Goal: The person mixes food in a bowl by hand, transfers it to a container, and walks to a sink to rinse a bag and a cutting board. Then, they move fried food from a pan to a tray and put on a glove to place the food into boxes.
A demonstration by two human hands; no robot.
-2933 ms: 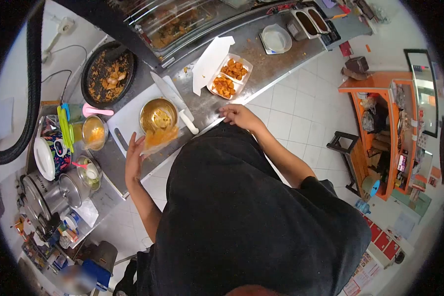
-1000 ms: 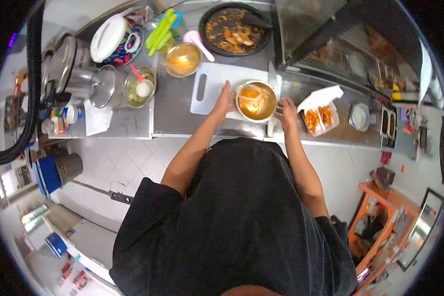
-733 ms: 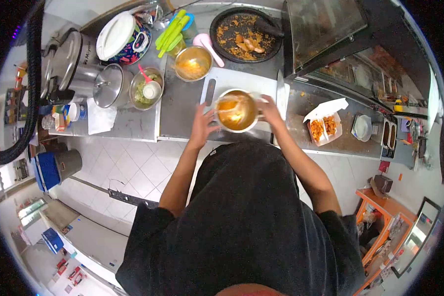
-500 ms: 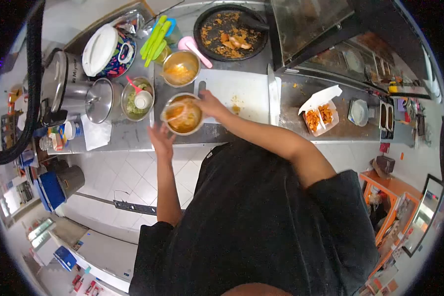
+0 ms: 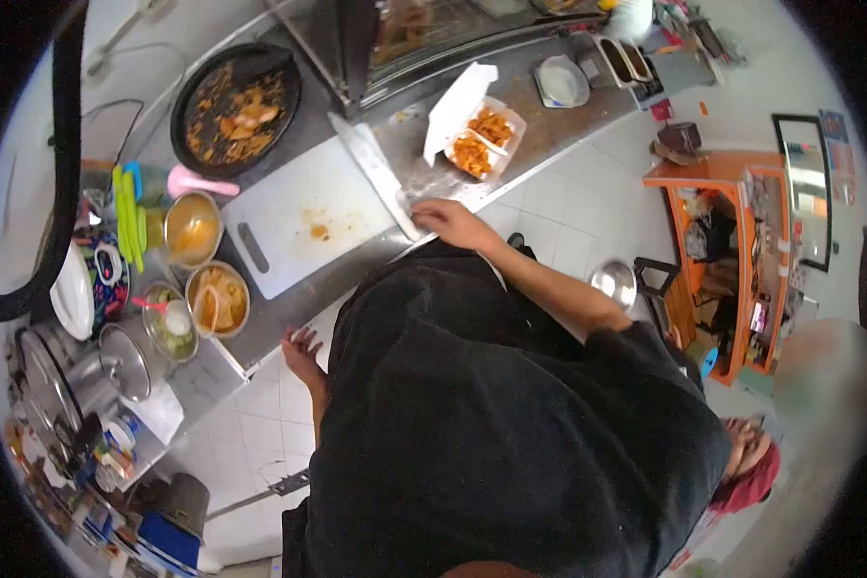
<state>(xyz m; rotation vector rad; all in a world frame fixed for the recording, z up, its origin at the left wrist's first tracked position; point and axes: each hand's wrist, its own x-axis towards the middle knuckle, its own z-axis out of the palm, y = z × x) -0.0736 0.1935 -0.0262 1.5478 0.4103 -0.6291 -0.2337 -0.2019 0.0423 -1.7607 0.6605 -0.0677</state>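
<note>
Knife (image 5: 364, 157): flat along right edge of cutting board (image 5: 289, 207), tip away from the person, handle nearside. Right hand (image 5: 456, 225): beside handle; grip cannot be determined. Left hand (image 5: 305, 360): fingers released.

Wall, left: plain off-white (image 5: 188, 34), thin dark cable (image 5: 125, 104) looping across it
Wall, right: also pale (image 5: 751, 101), with a tall black-framed mirror or glass panel (image 5: 803, 193), can't tell which
Floor: whitish square tiles (image 5: 588, 197), grout lines easy to see
Counter: long metal top (image 5: 549, 137), brownish and kinda stained toward the right
Cabinet: glass-fronted, dark frame (image 5: 358, 48), at the counter's back edge
Shelves: bright orange unit (image 5: 732, 183), pretty crammed
Beside the shelves: some black frame (image 5: 657, 263)
Bin corner: grey bin (image 5: 189, 501) next to something blue (image 5: 169, 541)
Light: mostly soft, shiny glare on the metal
</note>
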